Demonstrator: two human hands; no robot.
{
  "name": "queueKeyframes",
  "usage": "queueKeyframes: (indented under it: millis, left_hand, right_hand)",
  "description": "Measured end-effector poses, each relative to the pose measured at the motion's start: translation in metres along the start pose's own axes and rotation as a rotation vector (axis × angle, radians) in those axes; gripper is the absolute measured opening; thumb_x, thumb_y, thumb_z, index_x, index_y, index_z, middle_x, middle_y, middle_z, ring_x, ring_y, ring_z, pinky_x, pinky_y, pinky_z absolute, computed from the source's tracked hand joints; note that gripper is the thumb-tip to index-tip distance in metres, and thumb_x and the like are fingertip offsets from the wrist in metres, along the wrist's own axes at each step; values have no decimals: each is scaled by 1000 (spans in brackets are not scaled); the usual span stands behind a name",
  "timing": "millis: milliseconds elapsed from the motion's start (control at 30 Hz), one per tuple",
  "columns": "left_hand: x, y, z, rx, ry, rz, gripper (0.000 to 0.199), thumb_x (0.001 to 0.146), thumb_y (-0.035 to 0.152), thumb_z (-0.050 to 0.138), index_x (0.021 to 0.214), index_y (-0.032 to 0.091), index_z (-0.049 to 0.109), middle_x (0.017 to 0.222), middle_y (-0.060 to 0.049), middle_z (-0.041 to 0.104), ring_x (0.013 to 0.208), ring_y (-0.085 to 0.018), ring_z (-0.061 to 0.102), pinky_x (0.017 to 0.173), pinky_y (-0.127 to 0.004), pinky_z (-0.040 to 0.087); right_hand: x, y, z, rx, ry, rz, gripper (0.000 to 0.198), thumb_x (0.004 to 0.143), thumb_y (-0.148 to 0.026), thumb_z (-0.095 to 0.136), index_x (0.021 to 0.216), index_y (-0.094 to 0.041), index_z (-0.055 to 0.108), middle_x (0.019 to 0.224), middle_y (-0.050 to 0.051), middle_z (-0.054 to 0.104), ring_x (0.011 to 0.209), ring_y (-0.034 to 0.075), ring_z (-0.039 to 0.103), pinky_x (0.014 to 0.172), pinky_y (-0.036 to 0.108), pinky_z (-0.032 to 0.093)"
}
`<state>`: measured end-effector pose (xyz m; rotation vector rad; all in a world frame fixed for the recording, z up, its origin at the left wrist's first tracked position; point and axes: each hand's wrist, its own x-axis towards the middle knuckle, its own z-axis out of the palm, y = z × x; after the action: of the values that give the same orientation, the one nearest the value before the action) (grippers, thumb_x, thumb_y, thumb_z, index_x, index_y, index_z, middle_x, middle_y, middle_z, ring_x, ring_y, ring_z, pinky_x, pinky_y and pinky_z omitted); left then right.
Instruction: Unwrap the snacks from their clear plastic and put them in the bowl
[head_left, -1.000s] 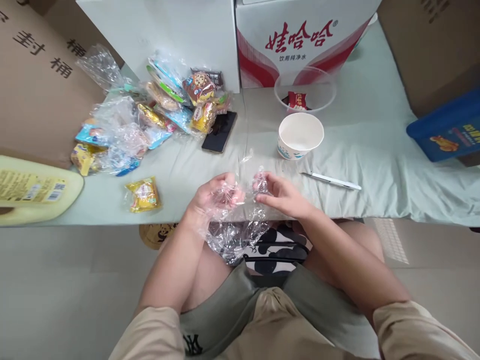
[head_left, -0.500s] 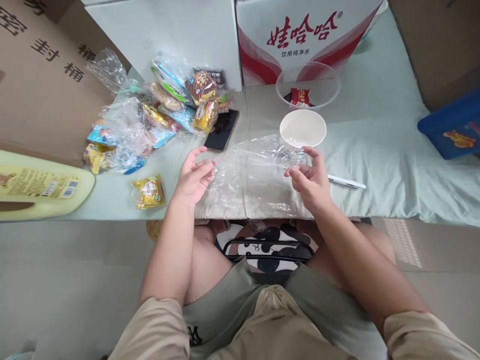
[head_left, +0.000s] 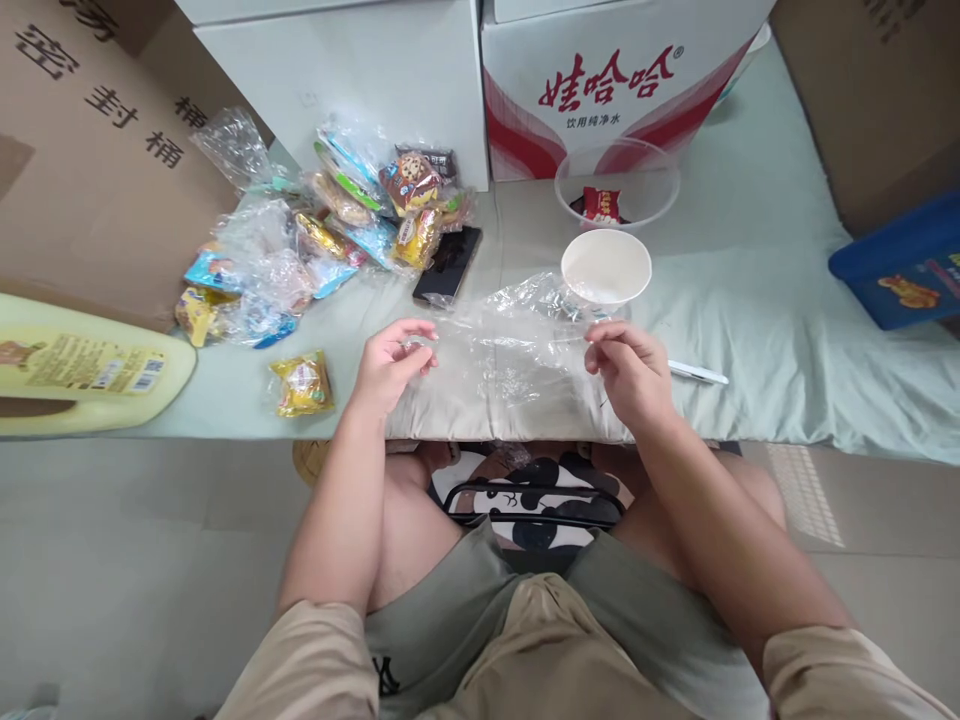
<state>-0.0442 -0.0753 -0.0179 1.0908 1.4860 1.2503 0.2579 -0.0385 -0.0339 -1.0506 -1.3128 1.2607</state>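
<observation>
Clear plastic bag (head_left: 517, 318) spread btwn the two hands, above the green cloth (head_left: 757, 270); L edge at L hand (head_left: 396, 362), R edge at R hand (head_left: 631, 368). Both grips closed, thumb vs fingers, each pinching its side of the film; exact contact at L fingertips hard to see. Bulk of bag sits btwn the grips & a bit beyond them, far edge up nr paper cup (head_left: 606, 268), overlapping its lower L side in view. Phone (head_left: 450, 262) just past bag's far L corner. White pen-like tool (head_left: 699, 372) just R of R hand, partly hidden. Yellow pkt (head_left: 301, 384) L of L hand, apart.
</observation>
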Motion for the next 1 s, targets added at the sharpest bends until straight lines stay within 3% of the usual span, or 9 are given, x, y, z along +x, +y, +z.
queueKeyframes:
  millis: [133, 267, 367, 467, 567, 733, 867, 933, 1000]
  left_hand:
    - [5, -9, -3, 248, 132, 117, 37, 67, 28, 76, 103, 18, 71, 81, 0, 61, 69, -11, 58, 67, -25, 50]
    - [9, -12, -8, 426, 205, 288, 19, 67, 34, 79, 78, 20, 76, 87, -3, 57, 88, -17, 59, 90, -33, 51]
    - [6, -6, -11, 213, 160, 310, 31, 56, 42, 87, 58, 19, 67, 103, -7, 60, 108, -23, 60, 98, -36, 51]
    - [1, 3, -13, -89, -54, 92, 46, 54, 54, 87, 60, 18, 60, 87, -6, 66, 80, -19, 67, 73, -33, 58]
    - [0, 7, -11, -134, -82, -133, 46, 59, 55, 85, 72, 19, 59, 59, 2, 59, 45, -10, 52, 41, -21, 41]
    - [8, 2, 15, -15, -145, -301, 38, 65, 45, 83, 81, 21, 58, 48, 7, 53, 36, -7, 41, 33, -16, 26]
    - [7, 2, 45, -14, -315, -267, 36, 68, 46, 81, 81, 21, 58, 47, 6, 52, 36, -7, 43, 34, -17, 27]
    - [5, 7, 50, -42, -399, -252, 37, 69, 48, 80, 82, 21, 58, 47, 6, 54, 35, -8, 42, 34, -18, 28]
    - [5, 13, 46, -132, -433, -238, 42, 68, 54, 77, 87, 22, 59, 48, 4, 57, 33, -10, 44, 33, -20, 29]
  right_hand:
    - [1, 2, -7, -343, -81, -116, 36, 80, -26, 65, 115, -27, 67, 82, 0, 56, 72, 16, 55, 74, 37, 52]
    - [2, -2, -8, -651, 164, -307, 9, 83, -30, 64, 84, -25, 71, 89, 6, 55, 88, 23, 59, 83, 43, 52]
    - [-1, -13, -13, -494, 81, -312, 14, 82, -34, 64, 73, -23, 63, 96, 8, 63, 96, 25, 63, 85, 44, 52]
    - [-2, -24, -29, -107, -318, 48, 27, 86, -49, 62, 79, -23, 63, 67, 2, 64, 62, 20, 64, 60, 35, 52]
    - [3, -25, -48, 5, -650, 345, 53, 87, -68, 57, 100, -19, 71, 65, 5, 70, 51, 18, 63, 46, 29, 44]
    - [13, -8, -44, 5, -251, 164, 46, 86, -65, 63, 100, -22, 71, 96, 8, 75, 84, 18, 71, 71, 30, 57]
    - [-1, 5, 3, 130, -553, 203, 51, 76, -46, 80, 118, -24, 62, 120, 9, 69, 103, 20, 70, 87, 36, 59]
    - [-10, 6, 25, 132, -728, 297, 49, 75, -40, 81, 115, -22, 59, 96, 4, 72, 77, 14, 68, 67, 30, 59]
    - [-17, 1, 38, 149, -910, 402, 32, 81, -43, 75, 97, -20, 60, 66, -5, 62, 51, 8, 54, 46, 21, 46]
